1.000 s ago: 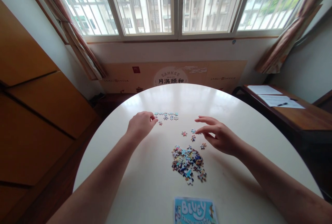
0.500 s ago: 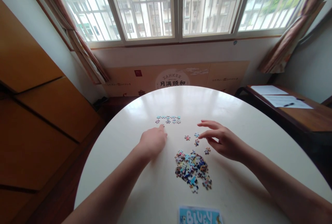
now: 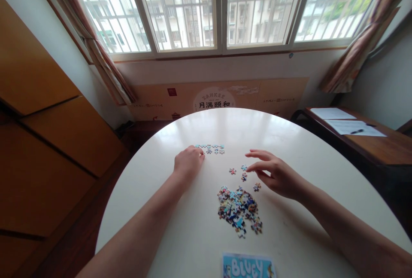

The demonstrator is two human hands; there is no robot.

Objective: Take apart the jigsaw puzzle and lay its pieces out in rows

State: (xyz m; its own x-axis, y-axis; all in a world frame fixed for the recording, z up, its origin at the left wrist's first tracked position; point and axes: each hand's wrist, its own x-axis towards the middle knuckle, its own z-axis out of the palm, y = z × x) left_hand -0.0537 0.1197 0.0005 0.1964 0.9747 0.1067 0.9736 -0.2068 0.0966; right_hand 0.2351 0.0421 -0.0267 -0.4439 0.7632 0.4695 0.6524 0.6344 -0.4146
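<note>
My left hand point(image 3: 189, 160) is at the left end of the laid-out jigsaw pieces point(image 3: 210, 146), its fingers pinched together on a jigsaw piece that they mostly hide. It covers the left part of the second row. Light blue pieces make up the top row, with a few separate pieces point(image 3: 216, 151) just below. Over on the right, my right hand point(image 3: 273, 170) hovers with fingers apart and nothing held. Its fingertips are beside several loose pieces point(image 3: 244, 176). Nearer to me lies a heap of mixed jigsaw pieces point(image 3: 238, 209).
A blue box marked "BLUEY" point(image 3: 248, 266) lies at the near edge of the view on the round white table point(image 3: 138, 209). Beyond the table stand a printed board point(image 3: 154, 97) and a window. A wooden desk point(image 3: 380, 142) with papers is at the right.
My left hand has moved slightly up and left, from pointing below the second row to pinching at its left end. My right hand stays almost where it was.
</note>
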